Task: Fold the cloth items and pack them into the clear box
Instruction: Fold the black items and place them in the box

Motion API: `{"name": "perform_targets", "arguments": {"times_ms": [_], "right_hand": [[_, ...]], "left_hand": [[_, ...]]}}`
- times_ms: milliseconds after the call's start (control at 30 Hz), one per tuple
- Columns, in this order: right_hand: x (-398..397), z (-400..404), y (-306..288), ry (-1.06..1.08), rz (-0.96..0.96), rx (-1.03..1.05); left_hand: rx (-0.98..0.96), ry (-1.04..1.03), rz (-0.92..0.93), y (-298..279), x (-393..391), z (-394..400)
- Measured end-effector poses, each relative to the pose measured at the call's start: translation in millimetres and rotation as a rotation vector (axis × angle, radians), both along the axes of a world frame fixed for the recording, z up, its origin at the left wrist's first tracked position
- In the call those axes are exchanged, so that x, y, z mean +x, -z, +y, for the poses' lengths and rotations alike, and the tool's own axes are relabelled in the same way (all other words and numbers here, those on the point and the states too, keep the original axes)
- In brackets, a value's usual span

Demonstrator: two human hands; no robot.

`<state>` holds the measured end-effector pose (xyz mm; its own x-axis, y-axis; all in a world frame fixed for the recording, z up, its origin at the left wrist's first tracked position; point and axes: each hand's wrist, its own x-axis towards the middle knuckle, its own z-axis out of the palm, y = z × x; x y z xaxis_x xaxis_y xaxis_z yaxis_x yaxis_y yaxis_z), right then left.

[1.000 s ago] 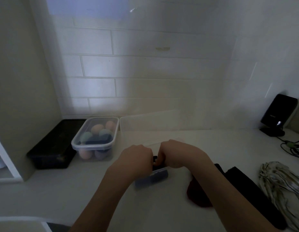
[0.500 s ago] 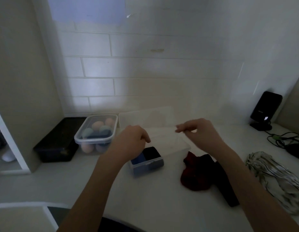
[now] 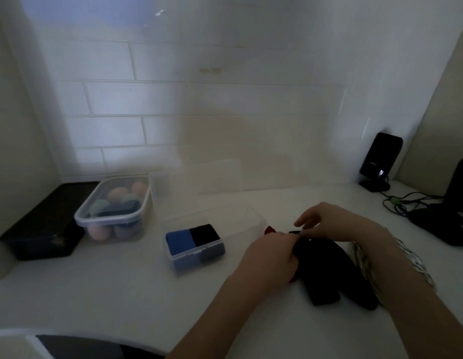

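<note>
A clear box point(image 3: 253, 218) lies on the white counter, holding a folded blue cloth point(image 3: 179, 241) and a folded black cloth point(image 3: 205, 234) at its near end. To its right lies a long black cloth point(image 3: 326, 270) on the counter. My left hand point(image 3: 270, 256) grips its upper left edge. My right hand point(image 3: 328, 221) pinches the top end of the same black cloth. A dark red cloth point(image 3: 270, 230) peeks out behind my left hand, mostly hidden. A striped pale cloth point(image 3: 365, 260) lies under my right forearm.
A lidded clear tub point(image 3: 113, 211) of coloured round items stands at the back left beside a black tray point(image 3: 41, 229). A clear lid point(image 3: 196, 177) leans on the tiled wall. A black speaker point(image 3: 380, 161), cables point(image 3: 404, 203) and a dark object point(image 3: 442, 224) fill the right corner.
Both hands left the clear box and moved right to the black cloth, which they now hold. The camera view shifted, putting the box further left.
</note>
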<state>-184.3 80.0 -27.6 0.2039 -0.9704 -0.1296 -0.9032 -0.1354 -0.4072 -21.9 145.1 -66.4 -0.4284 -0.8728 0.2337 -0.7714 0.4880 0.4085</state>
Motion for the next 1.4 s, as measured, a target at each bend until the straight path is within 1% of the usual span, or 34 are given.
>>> {"name": "perform_targets", "arguments": {"times_ms": [100, 167, 233, 300, 400, 467, 567, 600, 667, 700, 800, 867, 900, 933, 1000, 1067, 1100, 1167, 1233, 1300, 1367, 1400], "right_hand": [[-3, -4, -3, -0.009, 0.076, 0.118], [-6, -5, -3, -0.014, 0.114, 0.204], [-8, -7, -3, -0.028, 0.134, 0.193], [-9, -10, -5, -0.035, 0.086, 0.094], [-12, -10, -17, 0.023, -0.113, -0.165], [-14, -4, -31, 0.045, -0.322, -0.297], [-11, 8, -46, -0.008, -0.586, -0.309], [-8, 11, -47, -0.023, -0.646, -0.312], [-3, 14, -47, -0.032, -0.748, -0.334], [0, 14, -47, -0.032, -0.803, -0.339], [6, 10, -43, -0.006, -0.984, -0.306], [8, 7, -40, 0.019, -1.107, -0.233], [8, 5, -38, 0.03, -1.138, -0.178], [8, 4, -35, 0.046, -1.125, -0.118], [8, 1, -29, 0.074, -0.981, -0.024], [8, 1, -22, 0.071, -0.847, -0.008], [8, 1, -21, 0.062, -0.85, -0.031], [7, 1, -20, 0.057, -0.918, -0.103], [5, 1, -22, 0.082, -0.94, -0.163], [4, -1, -20, 0.096, -0.997, -0.18], [5, -3, -17, 0.074, -1.052, -0.147], [5, -4, -16, 0.048, -1.049, -0.12]], "left_hand": [[-0.07, -0.034, 0.074, 9, -1, -6], [-0.108, -0.014, 0.057, 14, 2, -9], [-0.131, 0.023, 0.04, 19, 4, -14], [-0.163, 0.018, 0.13, 20, 2, -15], [-0.089, -0.06, 0.305, 11, -10, -20], [0.058, -0.04, 0.417, 0, -22, -27], [0.281, 0.041, 0.648, -18, -38, -41], [0.364, 0.064, 0.749, -21, -41, -45], [0.524, 0.124, 1.011, -24, -42, -48], [0.549, 0.151, 1.092, -24, -41, -47], [0.482, 0.134, 1.131, -23, -39, -49], [0.439, 0.094, 1.129, -24, -37, -49], [0.419, 0.06, 1.117, -24, -36, -49], [0.409, 0.02, 1.102, -23, -35, -50], [0.441, -0.046, 1.12, -20, -34, -52], [0.506, -0.05, 1.162, -19, -34, -54], [0.541, -0.019, 1.199, -20, -33, -54], [0.574, 0.078, 1.255, -19, -33, -55], [0.578, 0.137, 1.261, -18, -31, -53], [0.578, 0.124, 1.258, -17, -31, -53], [0.524, 0.083, 1.224, -17, -32, -54], [0.499, 0.07, 1.214, -17, -31, -54]]}}
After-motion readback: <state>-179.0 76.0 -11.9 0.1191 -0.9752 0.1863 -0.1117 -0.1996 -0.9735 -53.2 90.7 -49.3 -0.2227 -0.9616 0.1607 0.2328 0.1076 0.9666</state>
